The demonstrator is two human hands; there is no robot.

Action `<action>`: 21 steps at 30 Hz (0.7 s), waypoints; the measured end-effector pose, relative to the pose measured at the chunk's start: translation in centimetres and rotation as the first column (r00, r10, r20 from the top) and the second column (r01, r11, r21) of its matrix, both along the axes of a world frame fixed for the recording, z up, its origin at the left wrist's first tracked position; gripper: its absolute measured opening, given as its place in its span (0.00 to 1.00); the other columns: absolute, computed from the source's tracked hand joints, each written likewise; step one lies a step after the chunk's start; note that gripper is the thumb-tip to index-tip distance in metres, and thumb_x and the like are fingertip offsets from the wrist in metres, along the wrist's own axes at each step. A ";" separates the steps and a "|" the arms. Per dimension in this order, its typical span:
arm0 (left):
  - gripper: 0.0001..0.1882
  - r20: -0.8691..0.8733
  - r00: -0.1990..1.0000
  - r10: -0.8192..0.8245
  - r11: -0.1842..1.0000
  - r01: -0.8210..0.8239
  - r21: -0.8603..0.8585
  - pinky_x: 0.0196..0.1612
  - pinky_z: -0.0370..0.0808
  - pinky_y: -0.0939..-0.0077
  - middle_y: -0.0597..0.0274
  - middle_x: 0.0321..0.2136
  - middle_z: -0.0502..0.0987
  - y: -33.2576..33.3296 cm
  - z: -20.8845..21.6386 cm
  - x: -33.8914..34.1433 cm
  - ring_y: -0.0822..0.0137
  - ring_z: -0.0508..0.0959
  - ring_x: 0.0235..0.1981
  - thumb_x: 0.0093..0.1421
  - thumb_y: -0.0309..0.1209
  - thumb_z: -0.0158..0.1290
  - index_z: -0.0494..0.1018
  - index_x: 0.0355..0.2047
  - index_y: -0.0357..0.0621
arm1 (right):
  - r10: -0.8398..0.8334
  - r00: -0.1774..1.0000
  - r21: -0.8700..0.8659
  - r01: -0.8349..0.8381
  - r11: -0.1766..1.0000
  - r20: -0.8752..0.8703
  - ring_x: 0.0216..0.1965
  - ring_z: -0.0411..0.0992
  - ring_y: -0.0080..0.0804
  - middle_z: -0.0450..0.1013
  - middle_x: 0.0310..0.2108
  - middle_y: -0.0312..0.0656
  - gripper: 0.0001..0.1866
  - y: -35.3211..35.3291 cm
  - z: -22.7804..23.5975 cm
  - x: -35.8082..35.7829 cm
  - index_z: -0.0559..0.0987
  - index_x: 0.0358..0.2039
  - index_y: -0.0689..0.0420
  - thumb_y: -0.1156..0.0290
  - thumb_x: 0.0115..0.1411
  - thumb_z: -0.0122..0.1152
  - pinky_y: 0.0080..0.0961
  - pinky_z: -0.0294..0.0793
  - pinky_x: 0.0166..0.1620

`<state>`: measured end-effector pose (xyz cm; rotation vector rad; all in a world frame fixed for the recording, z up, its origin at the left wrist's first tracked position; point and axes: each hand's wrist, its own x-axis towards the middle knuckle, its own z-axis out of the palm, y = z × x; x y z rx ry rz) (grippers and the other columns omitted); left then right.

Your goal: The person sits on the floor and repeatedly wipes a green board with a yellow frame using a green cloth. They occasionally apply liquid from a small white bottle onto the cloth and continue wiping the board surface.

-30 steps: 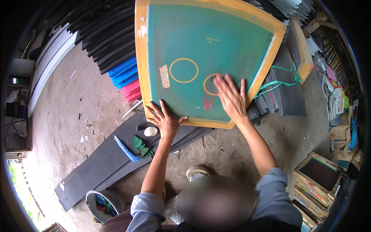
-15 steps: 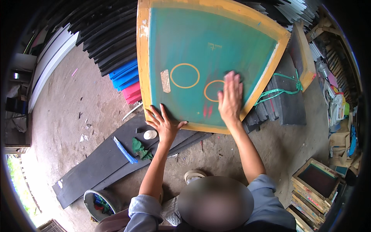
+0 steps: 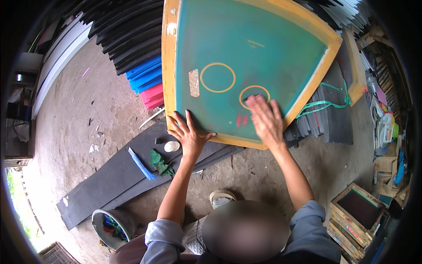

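A silk-screen frame [image 3: 169, 83] with yellowish wooden edges and teal mesh leans in front of me. Its mesh bears two orange ring outlines, a patch of tape [image 3: 194, 83] and reddish smears. With fingers spread, my left hand [image 3: 190, 135] rests on the frame's lower left corner, the thumb along the bottom edge. My right hand [image 3: 267, 121] presses flat on the mesh by the right ring, fingers together over a small dark pad [image 3: 249, 100]; most of the pad is hidden. Near my left wrist are a white bottle [image 3: 172, 146], a green cloth [image 3: 160, 163] and a blue strip-like tool [image 3: 141, 164].
Dark sheets [image 3: 101, 187] lie under the small items. Behind the frame are stacked black, blue [image 3: 145, 74] and pink sheets [image 3: 152, 94]. A bucket [image 3: 115, 229] with scraps stands lower left. Wooden frames [image 3: 356, 215] are piled lower right; green twine [image 3: 325, 104] ties dark sheets.
My right hand has slid slightly down the mesh and tilted leftward, with the dark pad under its fingertips. My left hand stays on the corner. The whole view has shifted a little.
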<state>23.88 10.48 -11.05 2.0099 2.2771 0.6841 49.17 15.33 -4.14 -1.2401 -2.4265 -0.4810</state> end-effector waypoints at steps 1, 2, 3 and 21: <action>0.71 -0.014 1.000 0.017 1.000 -0.017 -0.015 0.54 0.44 0.26 0.29 0.62 0.34 -0.3 -0.1 -0.2 0.28 0.37 0.62 0.28 0.63 0.62 0.39 0.65 0.41 | -0.098 0.994 -0.056 0.095 0.994 -0.045 0.66 0.49 0.28 0.54 0.64 0.33 0.27 0.4 2.4 -1.0 0.61 0.61 0.50 0.69 0.60 0.49 0.40 0.41 0.66; 0.71 0.016 1.000 0.005 1.000 -0.006 0.023 0.54 0.44 0.25 0.29 0.62 0.35 -0.2 -0.2 -0.1 0.28 0.37 0.62 0.27 0.62 0.63 0.39 0.65 0.42 | -0.153 0.981 -0.038 0.149 0.988 -0.119 0.65 0.50 0.28 0.54 0.64 0.32 0.28 1.0 3.0 -2.4 0.61 0.61 0.50 0.69 0.60 0.50 0.40 0.44 0.66; 0.72 0.020 1.000 -0.008 1.000 0.008 0.006 0.54 0.43 0.25 0.29 0.62 0.32 -0.6 -0.2 0.0 0.29 0.35 0.63 0.27 0.62 0.64 0.37 0.65 0.41 | -0.210 0.958 -0.037 0.207 0.978 -0.193 0.65 0.51 0.28 0.54 0.64 0.32 0.28 1.1 3.0 -3.9 0.60 0.61 0.50 0.68 0.59 0.51 0.40 0.47 0.65; 0.71 0.013 1.000 0.008 1.000 -0.008 0.005 0.53 0.45 0.25 0.28 0.62 0.35 -0.1 0.2 0.0 0.28 0.37 0.62 0.27 0.62 0.64 0.39 0.64 0.39 | -0.054 0.995 -0.081 0.048 0.996 -0.078 0.66 0.48 0.31 0.50 0.65 0.37 0.31 -0.9 0.8 0.8 0.57 0.63 0.52 0.72 0.59 0.51 0.34 0.46 0.66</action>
